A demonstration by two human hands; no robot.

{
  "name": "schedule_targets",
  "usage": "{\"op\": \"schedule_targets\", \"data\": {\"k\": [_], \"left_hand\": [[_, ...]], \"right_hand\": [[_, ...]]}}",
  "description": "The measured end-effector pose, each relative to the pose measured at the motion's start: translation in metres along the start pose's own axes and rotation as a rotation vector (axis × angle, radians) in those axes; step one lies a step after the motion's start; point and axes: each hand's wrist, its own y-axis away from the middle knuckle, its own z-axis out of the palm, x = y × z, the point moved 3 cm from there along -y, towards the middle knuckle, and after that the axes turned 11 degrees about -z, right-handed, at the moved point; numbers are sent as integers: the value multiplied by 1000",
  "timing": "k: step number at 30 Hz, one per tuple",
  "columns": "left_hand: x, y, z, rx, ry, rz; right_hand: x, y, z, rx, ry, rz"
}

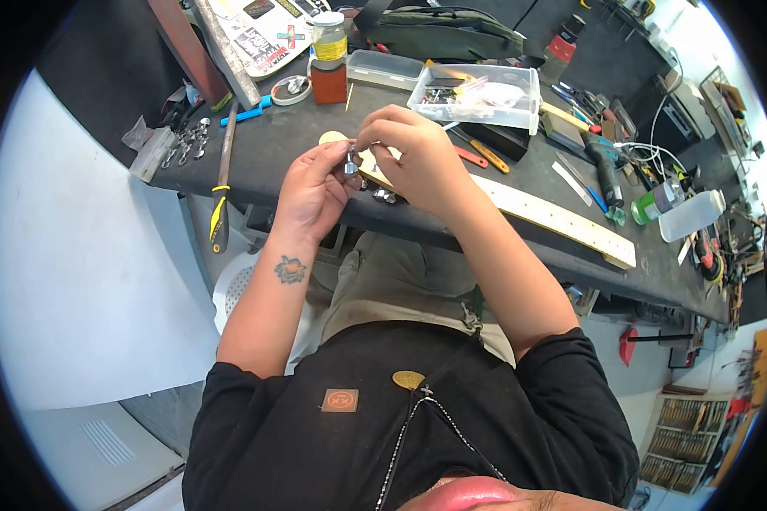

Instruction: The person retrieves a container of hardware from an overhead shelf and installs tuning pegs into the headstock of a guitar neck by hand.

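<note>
My left hand (315,189) is closed, its thumb and fingers pinching a small chrome metal part (350,164) above the bench's front edge. Close beside it, my right hand (418,157) has bent fingers drawn together at the top of this part. Whatever sits between those right fingertips is too small and hidden to make out. Under the right hand and forearm lies a long pale wooden piece (554,217) with small dots along it, like a guitar neck. More shiny metal parts (384,196) lie at the bench edge just below my hands.
A yellow-black screwdriver (219,217) juts over the bench edge at left, near several chrome parts (198,140). A clear plastic box (524,98) of small items and a glass jar (328,43) on a red block (329,85) stand behind. Bottles (694,217) and tools crowd the right.
</note>
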Motion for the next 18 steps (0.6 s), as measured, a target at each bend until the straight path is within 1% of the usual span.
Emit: {"op": "schedule_targets", "data": {"k": [3, 6, 7, 10, 14, 17, 18], "left_hand": [[-2, 3, 4, 3, 24, -18], [-5, 2, -1, -44, 74, -19], [-7, 1, -4, -55, 75, -12], [-7, 2, 1, -37, 40, 6], [-7, 1, 1, -20, 12, 49], [-6, 5, 9, -8, -13, 134], [-5, 8, 15, -21, -48, 161]], "right_hand": [[-6, -1, 1, 243, -137, 157], [-7, 2, -6, 115, -101, 377], [-12, 0, -8, 9, -16, 426], [-12, 2, -2, -69, 98, 352], [-14, 4, -3, 27, 80, 234], [0, 16, 3, 124, -168, 423], [6, 21, 5, 218, -387, 482]]}}
